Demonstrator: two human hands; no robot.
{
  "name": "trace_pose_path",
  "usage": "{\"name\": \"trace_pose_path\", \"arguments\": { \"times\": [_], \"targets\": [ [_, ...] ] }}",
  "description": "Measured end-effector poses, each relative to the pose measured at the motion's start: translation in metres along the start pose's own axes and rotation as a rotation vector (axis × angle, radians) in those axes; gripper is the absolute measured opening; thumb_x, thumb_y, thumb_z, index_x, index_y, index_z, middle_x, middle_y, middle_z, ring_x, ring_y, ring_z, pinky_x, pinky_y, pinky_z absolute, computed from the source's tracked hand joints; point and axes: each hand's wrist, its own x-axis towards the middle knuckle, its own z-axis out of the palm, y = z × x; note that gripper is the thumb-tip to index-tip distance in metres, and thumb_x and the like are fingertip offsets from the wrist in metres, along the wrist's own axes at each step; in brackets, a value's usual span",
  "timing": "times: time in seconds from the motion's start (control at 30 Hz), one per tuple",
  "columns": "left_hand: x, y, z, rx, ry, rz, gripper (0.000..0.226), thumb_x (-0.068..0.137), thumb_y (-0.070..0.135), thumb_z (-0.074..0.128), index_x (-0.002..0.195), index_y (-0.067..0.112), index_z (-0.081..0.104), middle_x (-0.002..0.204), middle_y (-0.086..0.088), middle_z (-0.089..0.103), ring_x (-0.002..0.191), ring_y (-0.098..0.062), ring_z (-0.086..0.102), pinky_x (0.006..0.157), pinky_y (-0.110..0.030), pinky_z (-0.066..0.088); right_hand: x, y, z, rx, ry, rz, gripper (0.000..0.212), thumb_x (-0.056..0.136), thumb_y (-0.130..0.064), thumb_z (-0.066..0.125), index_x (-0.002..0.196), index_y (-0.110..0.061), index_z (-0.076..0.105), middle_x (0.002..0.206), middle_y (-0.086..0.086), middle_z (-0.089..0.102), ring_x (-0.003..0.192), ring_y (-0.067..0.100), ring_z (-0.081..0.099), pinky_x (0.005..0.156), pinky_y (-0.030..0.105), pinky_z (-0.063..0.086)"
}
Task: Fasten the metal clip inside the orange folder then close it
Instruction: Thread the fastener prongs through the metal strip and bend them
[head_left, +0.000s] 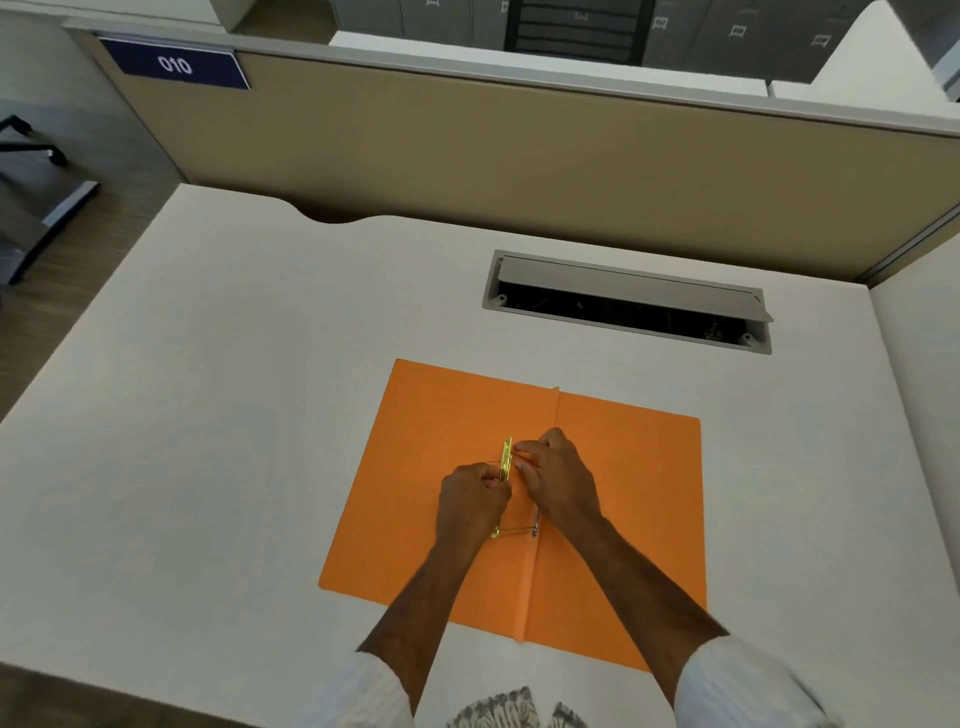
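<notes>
Head view: the orange folder (467, 519) lies open and flat on the bench (208, 415), spine running away from the person. The metal clip (505, 461) sits just left of the spine, its gold bar standing on edge. The left hand (470, 499) pinches the bar's near part, grip clenched on it; the right hand (558, 475) holds the far part with its fingertips (522, 448), also grasping the clip. A thin wire prong shows nearer the person (its far twin is hidden by the hands). To do this well, I judge both hands should press the bar down evenly, keeping it aligned over the prongs, before closing the cover.
</notes>
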Motion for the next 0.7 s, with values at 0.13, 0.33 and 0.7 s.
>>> {"name": "trace_pose_path", "arguments": {
  "times": [0.13,0.33,0.7],
  "targets": [
    [0.0031,-0.0006,0.0003,-0.016,-0.002,-0.01,0.02,0.081,0.018,0.069,0.099,0.016,0.077,0.079,0.002,0.072,0.077,-0.012,0.069,0.075,-0.028,0.057,0.0015,-0.0008,0.0027,0.022,-0.007,0.008,0.018,0.092,-0.026,0.064,0.109,-0.025,0.071,0.103,0.002,0.056,0.094,0.018,0.055,0.068,0.038,0.054],
    [0.004,-0.0032,0.0002,-0.013,-0.006,0.001,0.024,0.082,0.018,0.068,0.104,0.016,0.076,0.09,-0.003,0.076,0.08,-0.011,0.069,0.075,-0.023,0.055,0.0001,-0.0007,0.0041,0.052,0.006,0.005,0.016,0.092,-0.027,0.064,0.105,-0.025,0.073,0.098,0.002,0.059,0.091,0.018,0.055,0.066,0.036,0.053],
    [-0.0015,-0.0029,0.0022,-0.015,-0.019,0.007,0.022,0.08,0.015,0.064,0.098,0.017,0.077,0.079,0.006,0.071,0.074,-0.011,0.068,0.068,-0.022,0.053,-0.0013,-0.0016,0.004,0.073,0.005,0.038,0.016,0.093,-0.023,0.064,0.106,-0.024,0.073,0.098,0.002,0.059,0.091,0.019,0.056,0.066,0.036,0.053]
  ]
}}
